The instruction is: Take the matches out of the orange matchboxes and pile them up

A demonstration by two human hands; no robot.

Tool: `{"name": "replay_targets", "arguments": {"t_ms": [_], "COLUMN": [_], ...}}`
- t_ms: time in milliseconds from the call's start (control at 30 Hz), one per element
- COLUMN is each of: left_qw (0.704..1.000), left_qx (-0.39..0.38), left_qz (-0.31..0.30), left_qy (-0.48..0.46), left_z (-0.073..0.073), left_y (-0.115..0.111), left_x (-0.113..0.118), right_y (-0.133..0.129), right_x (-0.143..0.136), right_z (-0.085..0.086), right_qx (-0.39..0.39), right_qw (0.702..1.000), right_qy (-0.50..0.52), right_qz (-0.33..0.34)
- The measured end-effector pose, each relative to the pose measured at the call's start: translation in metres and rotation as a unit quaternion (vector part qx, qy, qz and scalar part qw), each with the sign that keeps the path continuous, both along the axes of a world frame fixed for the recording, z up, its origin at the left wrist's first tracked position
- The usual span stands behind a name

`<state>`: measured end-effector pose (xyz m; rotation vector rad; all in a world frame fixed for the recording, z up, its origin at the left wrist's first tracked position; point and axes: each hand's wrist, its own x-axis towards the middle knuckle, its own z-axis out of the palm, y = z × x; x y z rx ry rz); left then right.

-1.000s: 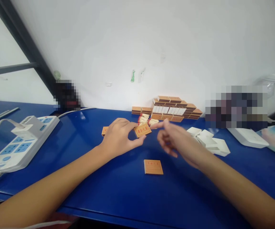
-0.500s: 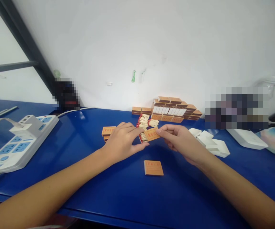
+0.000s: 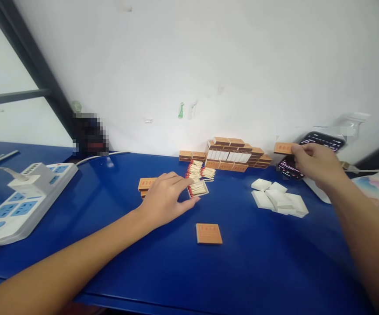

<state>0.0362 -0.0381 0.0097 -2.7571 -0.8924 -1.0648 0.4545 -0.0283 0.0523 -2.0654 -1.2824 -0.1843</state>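
Observation:
My left hand (image 3: 166, 199) has its thumb and forefinger on either side of the left end of a matchbox tray (image 3: 205, 189), which lies on the table full of red-tipped matches. Away to the right, my right hand (image 3: 317, 164) pinches an orange matchbox sleeve (image 3: 284, 148) in the air, in front of a propped phone. Loose matches (image 3: 196, 169) are heaped just beyond the tray. Orange matchboxes (image 3: 146, 183) are stacked behind my left hand, partly hidden by it. Nearer me, a single matchbox (image 3: 208, 233) lies flat.
Against the wall stands a stack of matchboxes (image 3: 227, 166). White empty-looking trays (image 3: 279, 199) lie piled at the right. A phone (image 3: 324, 142) leans behind my right hand. On the left of the blue table (image 3: 127, 267) sits a power strip (image 3: 22, 205) with cables.
The orange sleeve has come off the match-filled tray. My right hand has carried it up and right toward the phone. My left hand has stayed at the tray.

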Motion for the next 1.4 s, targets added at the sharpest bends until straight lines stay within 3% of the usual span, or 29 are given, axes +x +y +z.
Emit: {"name": "replay_targets", "arguments": {"t_ms": [133, 300, 467, 767, 933, 1000, 1067, 1133, 1200, 1267, 1400], "left_qw": [1.0, 1.0, 1.0, 1.0, 1.0, 1.0, 0.999, 0.997, 0.995, 0.994, 0.993], "left_qx": [0.001, 0.004, -0.006, -0.002, -0.01, -0.004, -0.002, -0.008, -0.013, -0.019, -0.027], "left_qz": [-0.008, -0.009, -0.016, -0.02, -0.008, -0.017, -0.039, -0.067, -0.083, -0.09, -0.091], "left_qy": [0.002, -0.002, -0.002, 0.001, -0.001, 0.014, 0.035, 0.047, 0.056, 0.064, 0.071], "left_z": [0.0, -0.001, -0.002, -0.003, 0.005, 0.011, 0.019, 0.026, 0.032, 0.033, 0.024], "left_y": [-0.003, -0.004, -0.004, -0.005, 0.003, 0.012, 0.023, 0.036, 0.048, 0.058, 0.07], "left_x": [0.001, 0.003, 0.003, 0.005, 0.012, 0.02, 0.031, 0.044, 0.054, 0.06, 0.062], "right_y": [0.015, 0.028, 0.021, 0.015, 0.006, 0.0, -0.006, -0.01, -0.012, -0.01, -0.004], "right_x": [0.02, 0.012, 0.0, -0.01, -0.023, -0.043, -0.072, -0.102, -0.126, -0.137, -0.135], "right_z": [-0.012, -0.024, -0.025, -0.025, -0.007, 0.0, 0.002, -0.002, -0.009, -0.015, -0.023], "right_qx": [-0.055, -0.067, -0.049, -0.031, 0.011, 0.022, -0.002, -0.055, -0.083, -0.084, -0.092], "right_qw": [0.996, 0.983, 0.972, 0.979, 0.993, 0.992, 0.981, 0.938, 0.893, 0.876, 0.885], "right_qy": [0.065, 0.17, 0.224, 0.195, 0.113, 0.097, 0.11, 0.148, 0.188, 0.21, 0.216], "right_qz": [-0.01, 0.021, 0.061, 0.052, 0.04, 0.074, 0.162, 0.308, 0.401, 0.427, 0.403]}}
